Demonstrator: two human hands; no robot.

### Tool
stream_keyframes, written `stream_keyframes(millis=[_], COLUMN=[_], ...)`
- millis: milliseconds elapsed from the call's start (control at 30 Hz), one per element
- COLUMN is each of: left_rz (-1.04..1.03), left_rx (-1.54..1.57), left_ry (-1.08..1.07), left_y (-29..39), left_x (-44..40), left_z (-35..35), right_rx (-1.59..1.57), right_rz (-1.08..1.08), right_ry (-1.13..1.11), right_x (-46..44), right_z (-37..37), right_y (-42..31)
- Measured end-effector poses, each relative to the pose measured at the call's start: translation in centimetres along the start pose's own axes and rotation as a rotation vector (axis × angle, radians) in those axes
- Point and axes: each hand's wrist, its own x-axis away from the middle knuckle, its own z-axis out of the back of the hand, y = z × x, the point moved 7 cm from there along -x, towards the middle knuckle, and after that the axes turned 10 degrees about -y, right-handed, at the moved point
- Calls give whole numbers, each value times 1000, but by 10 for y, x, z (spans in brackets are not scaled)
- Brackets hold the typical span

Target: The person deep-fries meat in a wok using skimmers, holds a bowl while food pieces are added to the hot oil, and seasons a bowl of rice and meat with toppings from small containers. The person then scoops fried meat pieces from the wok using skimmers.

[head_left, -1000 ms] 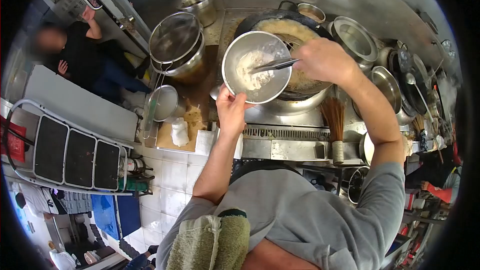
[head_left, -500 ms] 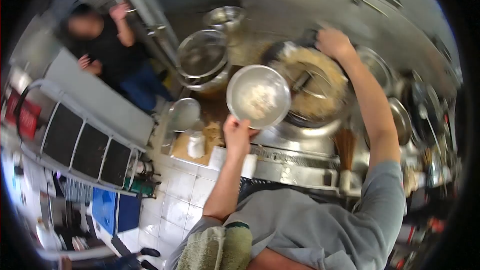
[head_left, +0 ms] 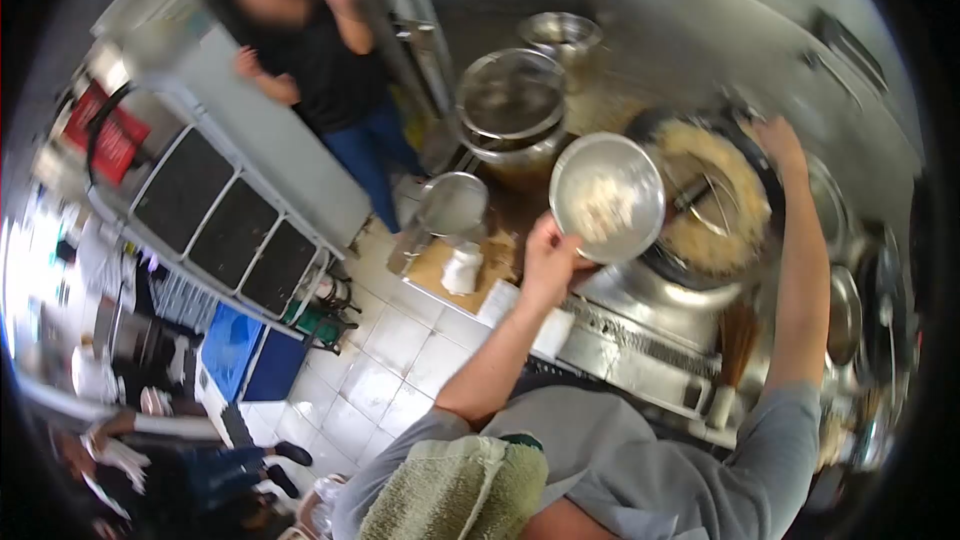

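My left hand grips a round steel bowl by its near edge, fingers under and thumb at the rim. Pale, lumpy food lies in the bowl, which is held beside the left of a dark wok. Tan, frothy liquid fills much of the wok. A wire-looped utensil with a dark handle lies over it; its exact kind is unclear. At the wok's far right rim, my right hand closes on what looks like the wok's handle, with the fingertips partly hidden.
Steel pots stand left of the wok, near a smaller pan and a white container. A bamboo brush rests at the stove's front. A person in black stands behind; another lies partly in view, lower left.
The camera view has turned, shifting the whole scene right. The bowl stays in my left hand and my right hand stays at the wok's edge. The person in black holds a similar pose.
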Motion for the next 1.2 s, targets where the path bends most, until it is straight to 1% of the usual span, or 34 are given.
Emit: stream_keyframes(millis=[33,67,100,167,200,267,300,367,400,433,500,533,600,633,700,833,900,967,1033,1100,1200], left_rz=[-16,-14,-27,-30,-19,-11,-13,-42,-32,-59,-87,-88,-64,-51,-10,-25,29,-2,45,57,49], left_rx=[35,56,1,-38,-36,-12,-22,-71,-62,-61,-54,-103,-136,-152,-27,-23,-16,11,67,45,96], left_ry=[-8,-13,-25,-68,-95,-136,-151,-191,-209,-241,-279,-259,-239,-229,-169,-119,-91,-60,-53,-37,10], left_y=[3,6,0,-1,-3,-2,-5,-12,-14,-13,-13,-14,-23,-27,-34,-34,-34,-25,-18,-21,-26], left_x=[-3,-6,-13,-19,-21,-23,-24,-26,-25,-23,-23,-23,-27,-29,-31,-34,-37,-32,-26,-22,-12], left_z=[-7,-16,-16,-27,-33,-49,-53,-60,-65,-72,-80,-81,-73,-70,-63,-50,-44,-40,-33,-17,3], right_rx=[-125,-173,-225,-233,-226,-138,-38,59,139,147,276,279,360,363,337,331,241,239,207,240,332], right_rz=[-26,19,68,51,8,389,376,349,343,326,372,366,435,441,427,437,387,389,285,301,198], right_ry=[-117,-139,-155,-148,-141,-88,-161,-185,-54,-53,-138,-137,-136,-133,-114,-89,27,20,36,80,-124], right_x=[5,38,69,134,155,197,212,235,240,239,235,235,234,234,232,220,207,189,165,137,92], right_z=[13,39,68,106,108,118,113,98,87,76,56,56,55,59,75,103,123,135,145,135,84], right_y=[11,3,-18,-48,-47,-75,-86,-101,-102,-104,-114,-113,-119,-119,-118,-121,-117,-118,-113,-111,-120])
